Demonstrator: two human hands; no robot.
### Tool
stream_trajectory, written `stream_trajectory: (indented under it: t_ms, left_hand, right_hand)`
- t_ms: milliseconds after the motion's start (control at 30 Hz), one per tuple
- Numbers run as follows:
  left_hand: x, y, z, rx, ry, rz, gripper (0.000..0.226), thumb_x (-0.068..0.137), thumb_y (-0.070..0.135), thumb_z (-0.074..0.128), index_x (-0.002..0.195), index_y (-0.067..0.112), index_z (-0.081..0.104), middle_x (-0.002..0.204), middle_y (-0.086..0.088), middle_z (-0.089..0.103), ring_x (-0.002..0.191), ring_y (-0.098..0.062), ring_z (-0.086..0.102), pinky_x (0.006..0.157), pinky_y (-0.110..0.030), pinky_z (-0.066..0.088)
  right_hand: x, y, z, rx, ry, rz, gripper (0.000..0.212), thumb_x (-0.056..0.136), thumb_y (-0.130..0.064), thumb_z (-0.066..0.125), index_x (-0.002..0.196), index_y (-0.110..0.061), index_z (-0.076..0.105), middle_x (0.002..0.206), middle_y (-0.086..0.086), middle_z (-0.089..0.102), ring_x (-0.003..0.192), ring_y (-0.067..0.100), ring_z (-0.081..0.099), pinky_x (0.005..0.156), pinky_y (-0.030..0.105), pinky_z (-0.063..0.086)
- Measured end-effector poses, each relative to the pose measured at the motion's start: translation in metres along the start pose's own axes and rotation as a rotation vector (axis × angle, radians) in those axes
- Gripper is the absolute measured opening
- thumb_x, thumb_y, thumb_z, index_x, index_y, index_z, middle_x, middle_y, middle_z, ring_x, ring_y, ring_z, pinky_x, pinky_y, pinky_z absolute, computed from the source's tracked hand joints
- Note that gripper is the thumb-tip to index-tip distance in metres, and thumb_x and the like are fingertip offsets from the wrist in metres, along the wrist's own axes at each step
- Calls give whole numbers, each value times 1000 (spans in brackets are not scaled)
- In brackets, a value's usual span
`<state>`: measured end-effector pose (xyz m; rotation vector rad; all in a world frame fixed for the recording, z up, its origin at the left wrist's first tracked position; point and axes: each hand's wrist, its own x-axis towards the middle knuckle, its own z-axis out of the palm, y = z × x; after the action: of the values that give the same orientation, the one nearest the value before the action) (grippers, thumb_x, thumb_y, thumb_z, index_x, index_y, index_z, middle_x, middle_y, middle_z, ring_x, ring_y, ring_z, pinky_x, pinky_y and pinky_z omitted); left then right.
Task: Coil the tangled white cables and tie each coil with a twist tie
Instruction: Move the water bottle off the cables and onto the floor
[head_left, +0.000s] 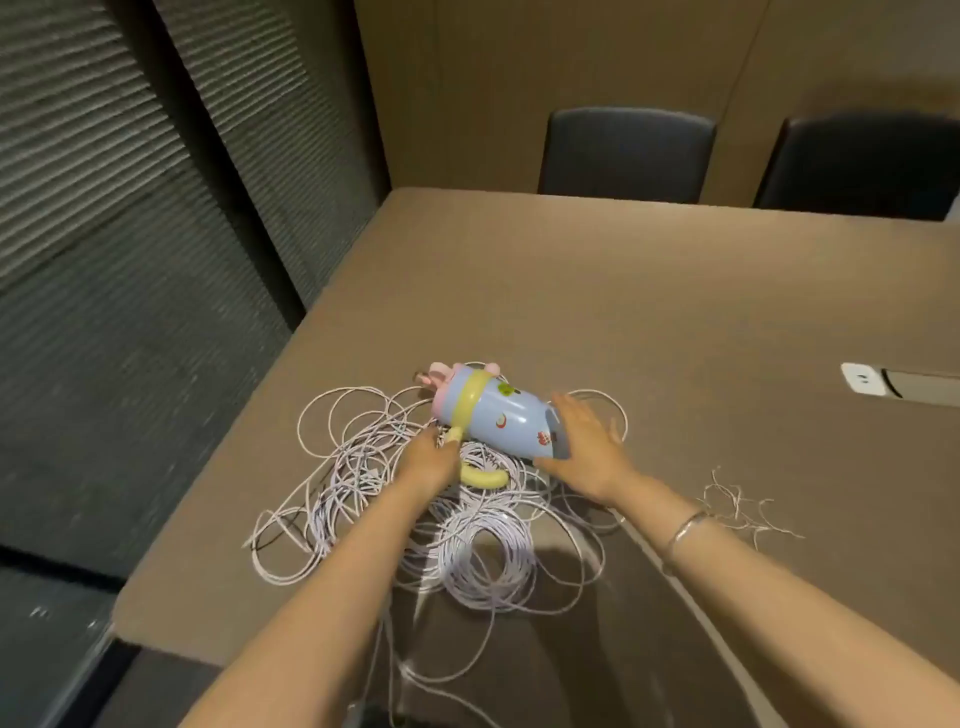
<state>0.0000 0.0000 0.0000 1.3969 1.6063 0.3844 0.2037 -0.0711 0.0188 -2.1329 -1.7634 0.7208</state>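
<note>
Left hand (429, 460): I am gripping the yellow strap (483, 477) — fingers curled.
Right hand (587, 447): fingers straight, resting on the blue bottle (493, 410).
White cables (467, 530): lying tangled on the table (675, 312).

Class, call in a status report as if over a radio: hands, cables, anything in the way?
Left hand grips yellow strap; right hand flat on blue bottle. White cables tangled, uncoiled. Bottle lies on the pile, in the way. Twist ties lie right.

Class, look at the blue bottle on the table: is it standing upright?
No: the blue bottle lies on its side on the white cables, with the right hand on its base.
</note>
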Motion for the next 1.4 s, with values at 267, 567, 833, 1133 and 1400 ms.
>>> stream_trajectory:
  t_ms: [267, 567, 833, 1133, 1400]
  left_hand:
    - [38, -17, 25, -237, 40, -269, 16, 77, 12, 61, 72, 15, 46, 89, -23, 60, 76, -30, 59, 76, -50, 56]
    - [66, -21, 40, -404, 24, -430, 32, 92, 19, 65, 112, -5, 57, 78, -17, 59, 47, -18, 38, 46, -23, 27]
    - [69, -8, 41, -612, -33, -391, 22, 93, 20, 67, 104, 4, 58, 64, -4, 62, 57, -16, 56, 50, -25, 42]
    - [42, 48, 26, -1016, -266, -232, 26, 96, 13, 52, 121, 17, 58, 102, -13, 64, 86, -34, 66, 81, -50, 53]
    - [2, 93, 14, -1004, -538, -55, 32, 93, 6, 54, 123, 16, 58, 106, -12, 57, 112, -45, 63, 95, -71, 43]
  right_hand:
    - [48, 35, 24, -40, -10, 54, 89, 63, -41, 81, 138, -18, 40, 132, 6, 48, 122, 28, 48, 98, 44, 42]
    - [96, 59, 39, -118, -213, 132, 123, 41, -64, 81, 142, -22, 24, 134, 6, 48, 118, 29, 52, 94, 47, 47]
    - [94, 59, 26, 32, -226, 126, 98, 30, -66, 69, 119, -30, 50, 106, -4, 64, 91, 21, 64, 77, 40, 56]
    - [30, 28, -9, 178, -35, 251, 84, 48, -61, 81, 116, -25, 47, 107, -3, 60, 91, 22, 61, 70, 29, 46]
    - [-53, 17, -60, 471, 169, 259, 93, 48, -55, 87, 123, -28, 39, 116, -9, 53, 99, 10, 58, 79, 29, 50]
